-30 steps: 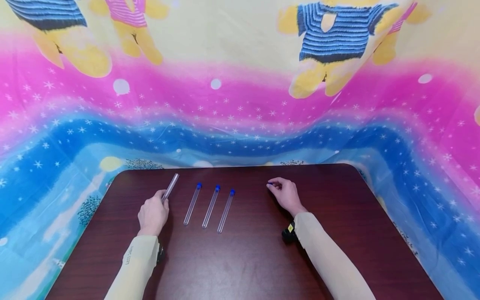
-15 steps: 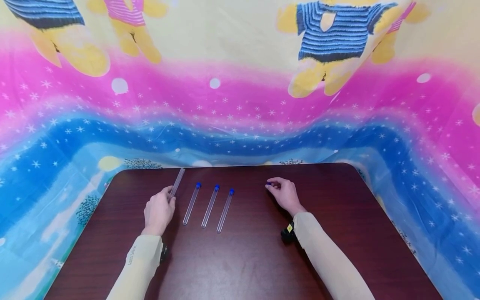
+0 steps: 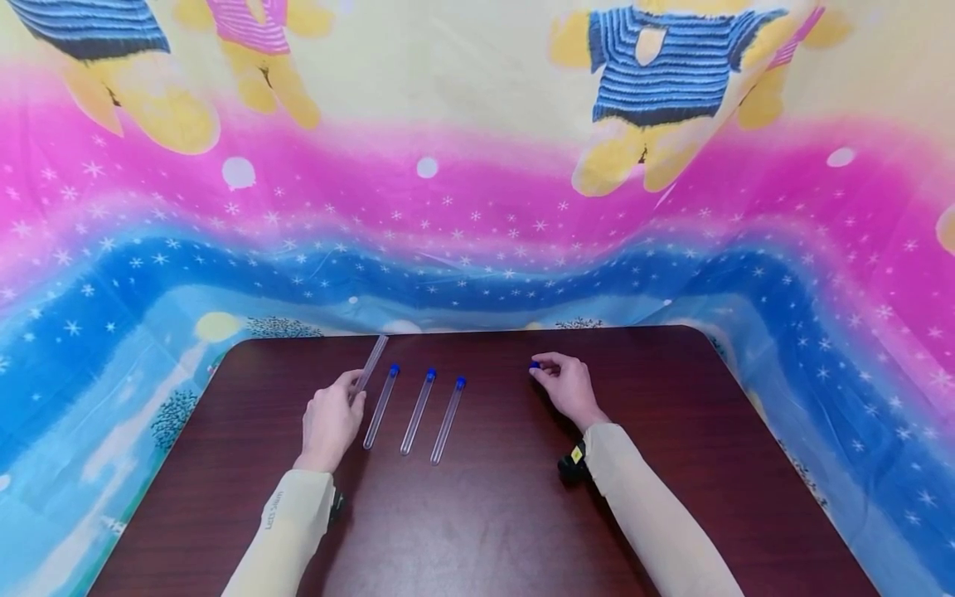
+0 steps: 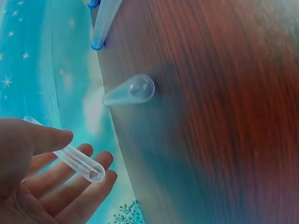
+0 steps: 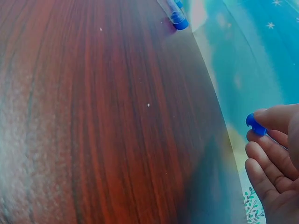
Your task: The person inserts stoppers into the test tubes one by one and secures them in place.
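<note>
My left hand (image 3: 331,421) pinches a clear test tube (image 3: 372,361) between thumb and fingers; the tube leans up and to the right, with no cap on it. In the left wrist view, the held tube (image 4: 79,162) shows its rounded end. On the right, my right hand (image 3: 570,388) pinches a small blue cap (image 5: 256,124) between thumb and forefinger. Between the hands lie three test tubes with blue caps: the left one (image 3: 381,408) is closest to my left hand, then come the middle one (image 3: 419,413) and the right one (image 3: 448,421).
A dark red-brown wooden table (image 3: 477,514) bears everything. Its far edge meets a patterned cloth (image 3: 448,274) hanging behind and at the sides. Black wrist cameras (image 3: 573,464) sit under the sleeves.
My left hand has moved to the right with the clear tube, nearer the row of capped tubes. The right hand with the blue cap has stayed nearly still.
</note>
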A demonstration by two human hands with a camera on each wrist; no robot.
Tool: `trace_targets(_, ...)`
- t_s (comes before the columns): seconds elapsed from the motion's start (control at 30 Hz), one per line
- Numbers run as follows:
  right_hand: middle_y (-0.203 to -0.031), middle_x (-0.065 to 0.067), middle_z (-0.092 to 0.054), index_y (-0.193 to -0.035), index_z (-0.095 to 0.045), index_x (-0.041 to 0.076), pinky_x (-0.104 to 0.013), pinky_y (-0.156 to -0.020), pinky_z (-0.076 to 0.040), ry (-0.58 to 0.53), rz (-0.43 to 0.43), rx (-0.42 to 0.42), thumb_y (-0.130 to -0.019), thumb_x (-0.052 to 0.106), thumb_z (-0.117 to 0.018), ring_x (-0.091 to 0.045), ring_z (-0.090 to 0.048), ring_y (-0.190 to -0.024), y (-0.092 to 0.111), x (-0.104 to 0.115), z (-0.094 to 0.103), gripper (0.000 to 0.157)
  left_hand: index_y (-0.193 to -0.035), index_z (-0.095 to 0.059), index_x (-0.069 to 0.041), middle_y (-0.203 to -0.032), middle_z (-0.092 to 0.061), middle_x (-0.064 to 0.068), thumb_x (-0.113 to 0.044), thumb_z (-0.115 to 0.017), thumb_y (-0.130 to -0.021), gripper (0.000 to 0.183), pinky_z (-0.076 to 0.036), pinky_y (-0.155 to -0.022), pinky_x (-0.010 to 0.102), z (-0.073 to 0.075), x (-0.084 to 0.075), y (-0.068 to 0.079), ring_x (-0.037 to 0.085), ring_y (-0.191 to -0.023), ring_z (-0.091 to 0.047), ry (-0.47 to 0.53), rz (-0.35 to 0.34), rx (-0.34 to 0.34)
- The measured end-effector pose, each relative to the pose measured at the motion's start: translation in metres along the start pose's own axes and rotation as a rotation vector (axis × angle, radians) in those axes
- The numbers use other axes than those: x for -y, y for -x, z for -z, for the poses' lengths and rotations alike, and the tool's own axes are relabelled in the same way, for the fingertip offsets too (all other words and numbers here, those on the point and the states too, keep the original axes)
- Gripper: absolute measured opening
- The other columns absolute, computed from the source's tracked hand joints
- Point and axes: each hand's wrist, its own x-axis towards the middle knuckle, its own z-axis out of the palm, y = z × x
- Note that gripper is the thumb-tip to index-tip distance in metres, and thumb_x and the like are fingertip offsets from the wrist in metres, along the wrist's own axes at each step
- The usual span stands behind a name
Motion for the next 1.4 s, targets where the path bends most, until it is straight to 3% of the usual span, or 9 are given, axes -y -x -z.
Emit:
trace_targets(0.57, -0.101, -0.003, -0.072, -0.119, -0.076, 0.012, -0.038, -0.080, -0.055, -0.022, 0.019, -0.018, -0.096, 0.020, -0.074, -0.018, -0.066, -0.088, -0.001, 0.008, -0.001, 0.024, -0.129, -0.069, -0.015, -0.104, -0.076, 0.009, -0.013, -0.071, -0.095, 0.034, -0.051, -0.061, 0.051, -0.008, -0.019, 0.007, 0.034, -0.076, -0.072, 0.006, -0.054, 0.013)
trace_targets(1.03, -0.099, -0.001, -0.072, -0.119, -0.076, 0.014, -0.038, -0.080, -0.055, -0.046, 0.048, -0.033, -0.096, 0.024, -0.074, -0.017, -0.066, -0.087, -0.003, 0.022, -0.001, 0.025, -0.131, -0.068, -0.019, -0.104, -0.076, 0.008, -0.017, -0.072, -0.096, 0.036, -0.046, -0.050, 0.039, -0.018, -0.034, 0.012, 0.022, -0.055, -0.061, 0.006, -0.078, 0.067)
trace_targets(1.27, -0.099, 0.000, -0.072, -0.118, -0.077, 0.016, -0.039, -0.081, -0.055, -0.055, 0.042, -0.035, -0.096, 0.026, -0.074, -0.017, -0.066, -0.088, -0.005, 0.027, -0.001, 0.024, -0.131, -0.069, -0.021, -0.100, -0.077, 0.007, -0.018, -0.072, -0.096, 0.035, -0.050, -0.055, 0.045, -0.023, -0.040, 0.013, 0.028, -0.067, -0.070, 0.009, -0.099, 0.059)
trace_targets(1.4, -0.100, 0.000, -0.072, -0.118, -0.077, 0.016, -0.039, -0.082, -0.055, -0.063, 0.037, -0.035, -0.096, 0.026, -0.074, -0.017, -0.066, -0.088, -0.006, 0.029, -0.001, 0.024, -0.131, -0.068, -0.022, -0.101, -0.077, 0.007, -0.018, -0.071, -0.097, 0.035, -0.048, -0.052, 0.042, -0.025, -0.043, 0.012, 0.026, -0.063, -0.067, 0.018, -0.103, 0.068)
